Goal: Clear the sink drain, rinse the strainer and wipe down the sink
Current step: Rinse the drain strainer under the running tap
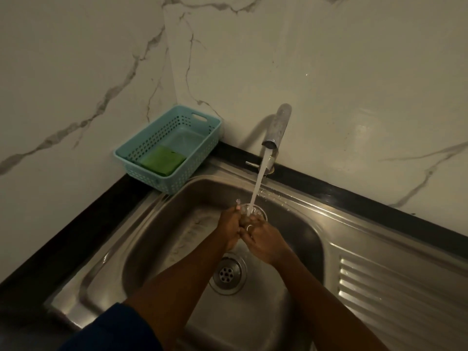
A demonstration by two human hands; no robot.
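A dark surface (63, 252) runs along two white marble-veined walls (342, 72) that meet in a corner, and a stainless steel sink (157, 236) is set into it, with a ribbed draining board (395, 295) to the right of the basin. In the far left corner of the surface, tight against both walls, stands a pale blue perforated basket (172, 145) with a green sponge (163, 160) lying flat at its near end. A metal tap (277, 127) rises from the far rim of the sink and a steady stream of water (258, 183) falls from its spout into the basin. The light is dim.

Both forearms reach in from the near edge over the basin, the left one ending in a dark blue sleeve (111, 328). The left hand (231, 228) and the right hand (263, 240) meet under the stream, toward the far side of the basin, above and beyond the open drain (228, 273). Together they hold the round metal strainer (254, 211), tilted with the water striking it. The fingers (238, 207) of the left hand are curled on its left edge, and those of the right hand are closed on its near side; a ring shows on one right finger. The drain opening sits bare in the basin floor, its small holes visible.
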